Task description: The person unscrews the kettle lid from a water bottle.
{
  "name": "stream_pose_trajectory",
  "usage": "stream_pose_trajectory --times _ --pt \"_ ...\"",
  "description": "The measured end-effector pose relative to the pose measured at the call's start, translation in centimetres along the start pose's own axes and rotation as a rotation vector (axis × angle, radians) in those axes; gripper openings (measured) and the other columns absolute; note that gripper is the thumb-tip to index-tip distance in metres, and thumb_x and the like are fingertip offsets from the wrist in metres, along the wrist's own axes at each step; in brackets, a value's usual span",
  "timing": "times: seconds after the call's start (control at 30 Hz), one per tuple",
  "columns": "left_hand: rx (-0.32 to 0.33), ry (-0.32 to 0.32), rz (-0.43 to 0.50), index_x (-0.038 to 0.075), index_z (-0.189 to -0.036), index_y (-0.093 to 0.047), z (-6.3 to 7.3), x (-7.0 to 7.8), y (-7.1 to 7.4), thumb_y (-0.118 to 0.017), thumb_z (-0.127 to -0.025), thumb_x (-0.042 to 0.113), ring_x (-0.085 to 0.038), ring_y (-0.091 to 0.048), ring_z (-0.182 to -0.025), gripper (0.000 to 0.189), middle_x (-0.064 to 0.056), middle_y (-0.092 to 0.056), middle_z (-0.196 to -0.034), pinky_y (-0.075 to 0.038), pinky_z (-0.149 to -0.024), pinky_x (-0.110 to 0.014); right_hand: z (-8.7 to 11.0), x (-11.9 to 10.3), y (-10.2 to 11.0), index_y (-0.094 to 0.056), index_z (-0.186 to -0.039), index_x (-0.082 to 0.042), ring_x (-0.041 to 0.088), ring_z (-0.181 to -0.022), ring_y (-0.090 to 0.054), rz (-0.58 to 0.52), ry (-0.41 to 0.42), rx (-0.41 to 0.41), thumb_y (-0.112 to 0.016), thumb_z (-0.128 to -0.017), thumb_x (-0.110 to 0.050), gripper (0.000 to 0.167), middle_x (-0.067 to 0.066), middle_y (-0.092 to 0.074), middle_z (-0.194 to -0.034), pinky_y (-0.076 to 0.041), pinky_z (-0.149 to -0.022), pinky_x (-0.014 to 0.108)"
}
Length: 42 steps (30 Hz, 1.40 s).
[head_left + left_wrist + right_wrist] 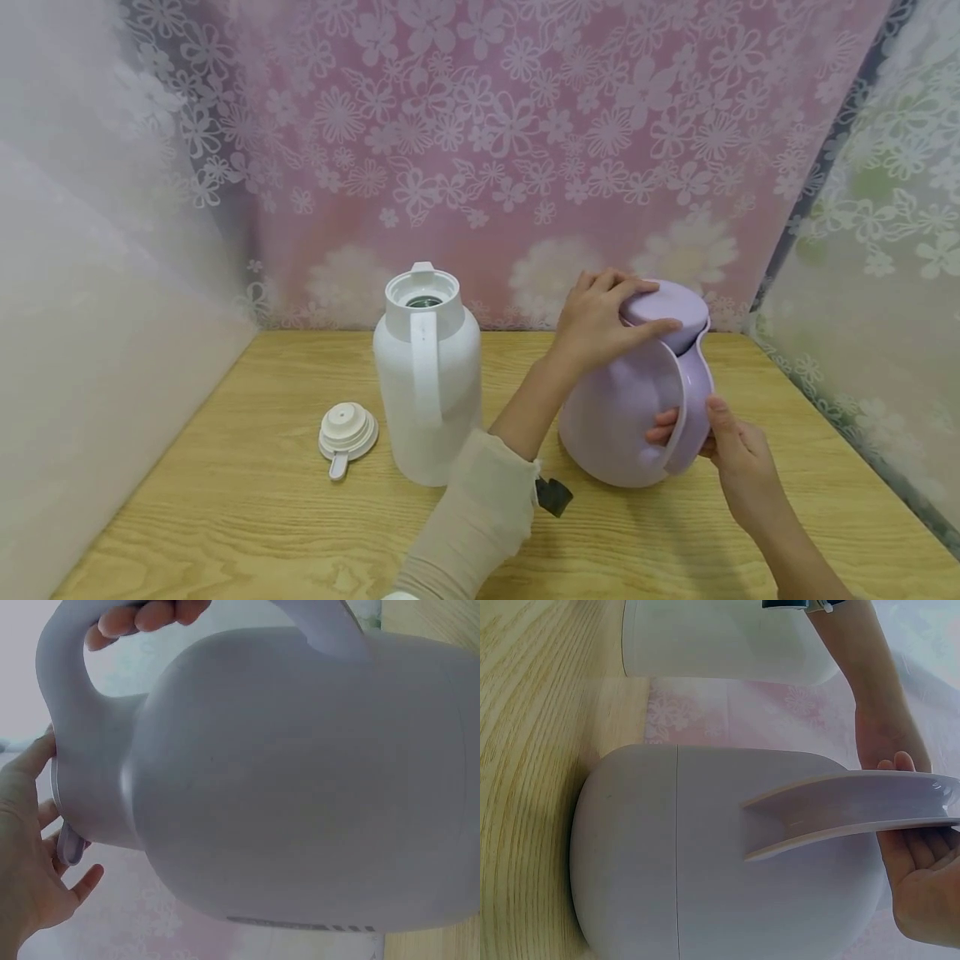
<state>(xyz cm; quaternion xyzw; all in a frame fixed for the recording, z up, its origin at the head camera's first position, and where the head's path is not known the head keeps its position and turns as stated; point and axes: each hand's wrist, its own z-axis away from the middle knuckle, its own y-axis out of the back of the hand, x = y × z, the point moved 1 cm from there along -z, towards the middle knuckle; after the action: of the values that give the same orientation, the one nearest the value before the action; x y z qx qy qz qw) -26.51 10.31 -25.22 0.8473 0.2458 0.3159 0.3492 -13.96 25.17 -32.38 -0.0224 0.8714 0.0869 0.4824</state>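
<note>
A lilac thermos jug (pixel 615 417) stands upright on the right of the table. My right hand (pixel 742 471) grips its handle (pixel 693 408), fingers passing through the loop. Across the top, my left hand (pixel 600 325) holds the round lilac lid (pixel 671 307), thumb on the near side and fingers at the far side. The left wrist view shows the left fingers around the jug's mouth by a small spout tab (pixel 71 844). To the left stands a white thermos jug (pixel 427 392) with its mouth uncovered. Beside it lies a cream stopper (pixel 347 433) with a small lever.
The wooden table (pixel 247 500) carries everything. A black strap piece (pixel 553 497) shows by the left sleeve (pixel 480 508). Pale flower-patterned curtains (pixel 480 167) close in the back and sides.
</note>
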Motion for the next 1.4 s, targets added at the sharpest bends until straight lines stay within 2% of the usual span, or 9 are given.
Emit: stream_pose_trajectory --times 0.2,0.33,0.4,0.5,0.6,0.77,0.93,1.13,1.4 --pt "0.079 0.001 -0.122 0.033 -0.117 -0.06 0.3 0.9 -0.3 -0.058 -0.072 0.069 -0.01 -0.04 -0.095 0.058 0.01 -0.05 -0.111 -0.034 -0.078 -0.019 0.0 0.0 0.1 -0.063 -0.098 0.01 0.017 -0.085 -0.065 -0.007 0.005 -0.005 -0.016 -0.103 -0.013 0.053 0.01 -0.069 -0.087 -0.05 -0.073 0.023" --pt "0.085 -0.013 -0.164 0.032 -0.118 -0.059 0.4 0.9 -0.3 -0.055 -0.074 0.07 -0.011 -0.04 -0.096 0.058 0.009 -0.049 -0.111 -0.034 -0.08 -0.021 0.0 0.0 0.1 -0.063 -0.098 0.01 0.017 -0.085 -0.065 0.001 0.005 -0.004 -0.016 -0.103 -0.013 0.053 0.01 -0.069 -0.087 -0.05 -0.072 0.023" --pt "0.064 -0.006 -0.136 0.033 -0.12 -0.058 0.3 0.8 -0.2 -0.054 -0.075 0.069 -0.011 -0.04 -0.097 0.058 0.009 -0.049 -0.112 -0.034 -0.082 -0.022 0.0 0.1 0.0 -0.063 -0.098 0.01 0.017 -0.085 -0.065 0.003 0.006 -0.003 -0.016 -0.103 -0.013 0.052 0.01 -0.069 -0.087 -0.05 -0.072 0.023" --pt "0.025 0.019 -0.033 0.033 -0.122 -0.058 0.2 0.3 0.1 -0.051 -0.08 0.066 -0.009 -0.04 -0.102 0.054 0.01 -0.049 -0.115 -0.034 -0.086 -0.023 0.0 0.1 0.0 -0.062 -0.098 0.011 0.017 -0.085 -0.065 -0.001 0.012 -0.005 -0.015 -0.103 -0.012 0.052 0.011 -0.069 -0.087 -0.05 -0.072 0.023" --pt "0.007 0.026 0.151 0.03 -0.124 -0.058 0.0 -0.4 0.4 -0.053 -0.085 0.057 -0.006 -0.038 -0.109 0.048 0.01 -0.049 -0.119 -0.033 -0.091 -0.025 0.0 0.2 0.0 -0.062 -0.097 0.011 0.017 -0.084 -0.065 0.005 0.014 -0.004 -0.015 -0.103 -0.012 0.052 0.011 -0.068 -0.086 -0.05 -0.072 0.023" --pt "-0.04 -0.066 0.514 0.02 -0.123 -0.06 -0.1 -1.9 0.0 -0.06 -0.089 0.032 0.003 -0.035 -0.118 0.036 0.012 -0.049 -0.127 -0.033 -0.094 -0.019 0.1 0.2 0.0 -0.062 -0.097 0.011 0.017 -0.084 -0.065 0.014 0.003 0.002 -0.016 -0.103 -0.013 0.052 0.011 -0.068 -0.086 -0.05 -0.071 0.023" --pt "-0.107 -0.124 0.687 0.01 -0.123 -0.059 0.1 -2.5 -0.2 -0.059 -0.09 0.014 0.005 -0.035 -0.119 0.033 0.005 -0.048 -0.132 -0.033 -0.092 -0.015 0.1 0.2 -0.1 -0.062 -0.097 0.01 0.017 -0.083 -0.065 0.014 -0.003 0.0 -0.016 -0.103 -0.013 0.052 0.011 -0.069 -0.086 -0.05 -0.071 0.024" --pt "-0.107 -0.146 0.697 0.008 -0.123 -0.059 0.1 -2.7 -0.1 -0.063 -0.088 0.013 0.005 -0.033 -0.121 0.036 0.001 -0.048 -0.134 -0.029 -0.095 -0.015 0.1 0.1 0.0 -0.063 -0.097 0.008 0.017 -0.084 -0.065 0.019 -0.01 0.003 -0.016 -0.103 -0.013 0.052 0.01 -0.069 -0.086 -0.05 -0.071 0.023" --pt "-0.034 -0.102 0.549 0.02 -0.119 -0.063 0.3 -2.2 -0.2 -0.071 -0.082 0.029 0.004 -0.033 -0.114 0.039 0.014 -0.051 -0.125 -0.029 -0.094 -0.02 0.1 0.1 0.1 -0.062 -0.097 0.01 0.017 -0.084 -0.065 0.024 -0.012 0.005 -0.016 -0.103 -0.014 0.052 0.011 -0.069 -0.085 -0.05 -0.071 0.023"
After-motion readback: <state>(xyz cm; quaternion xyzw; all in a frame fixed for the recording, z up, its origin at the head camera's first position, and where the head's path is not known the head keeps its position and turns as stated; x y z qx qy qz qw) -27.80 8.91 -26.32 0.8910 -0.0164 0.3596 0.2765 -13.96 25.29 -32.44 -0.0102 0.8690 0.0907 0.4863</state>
